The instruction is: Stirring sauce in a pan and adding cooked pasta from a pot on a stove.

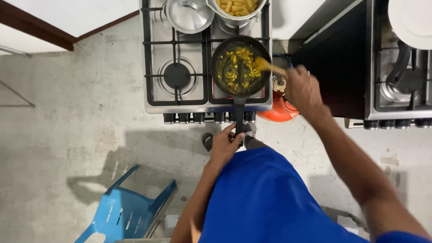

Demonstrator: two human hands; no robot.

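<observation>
Hands grip round black pan [237, 67] — wooden spoon [266, 65].

The front left burner [176, 75] of the stove [155, 101] is bare, giving open room beside the frying pan [238, 67]. Behind it, a steel lid [189, 15] and a pot of pasta [237, 10] crowd the back burners. To the right, an orange gas cylinder [280, 108] fills the gap before the second stove [396, 90]. A blue plastic chair [128, 209] stands on the floor at lower left.
</observation>
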